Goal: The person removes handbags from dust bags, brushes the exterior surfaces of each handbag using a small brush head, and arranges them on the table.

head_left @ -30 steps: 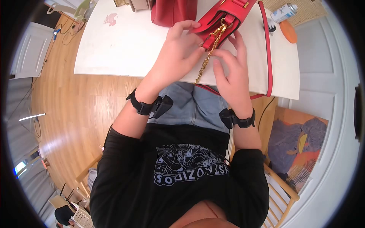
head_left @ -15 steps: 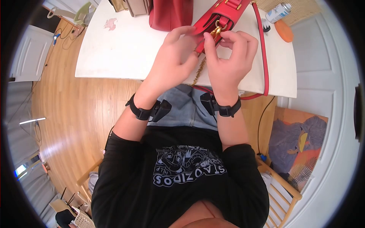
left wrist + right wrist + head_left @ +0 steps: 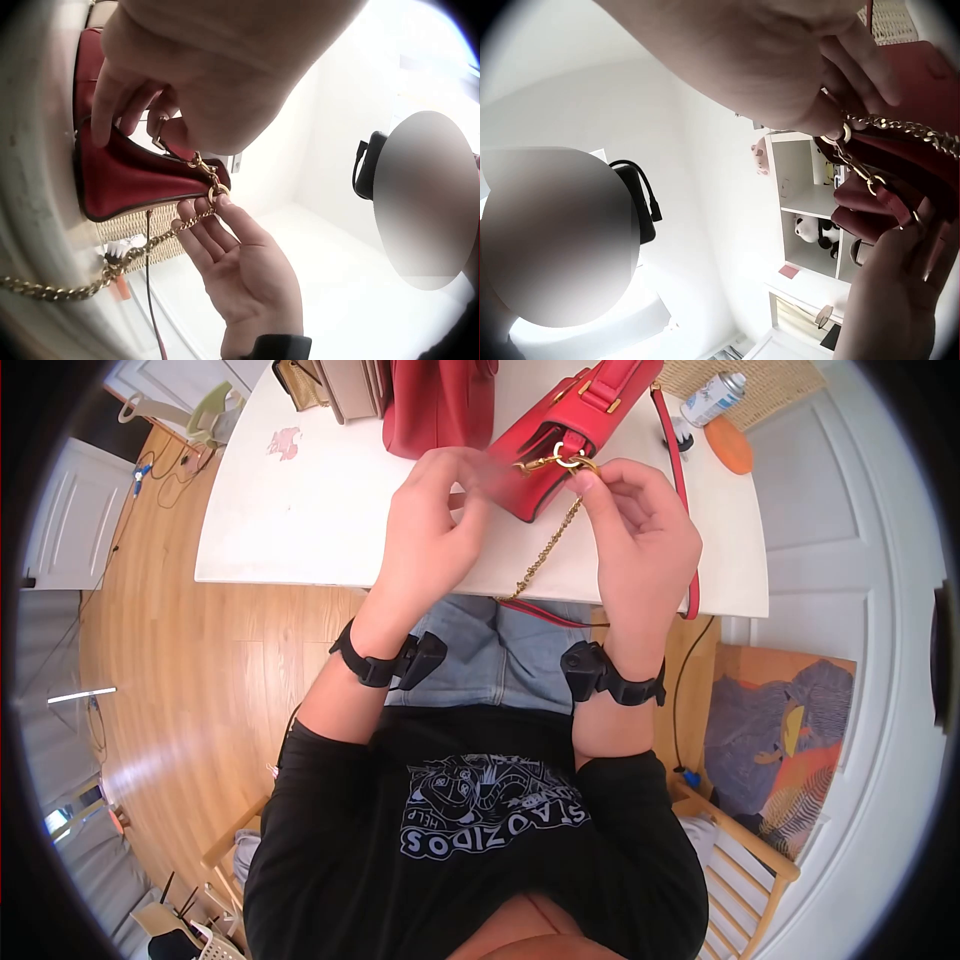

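A red handbag (image 3: 600,415) stands on the table, its side toward the person. The left hand (image 3: 435,525), at the bag's left, pinches a short red strap (image 3: 892,206) with gold fittings; in the head view its fingertips are blurred. From that strap a gold clasp (image 3: 201,163) runs to a gold ring (image 3: 218,192) at the bag's side. Thumb and fingers of the right hand (image 3: 648,540) pinch this ring, the other fingers loosely curled. A gold chain (image 3: 548,552) hangs from there down past the table edge.
A darker red bag (image 3: 440,405) and a beige bag (image 3: 347,385) stand at the back left. A spray can (image 3: 713,400) and an orange oval object (image 3: 728,445) sit to the right, near a woven mat (image 3: 775,380). A long red strap (image 3: 672,445) drapes down the right side.
The right hand has gone from loosely spread fingers beside the bag to pinching the ring. The left hand has moved left, and the clasp now stretches between both hands.
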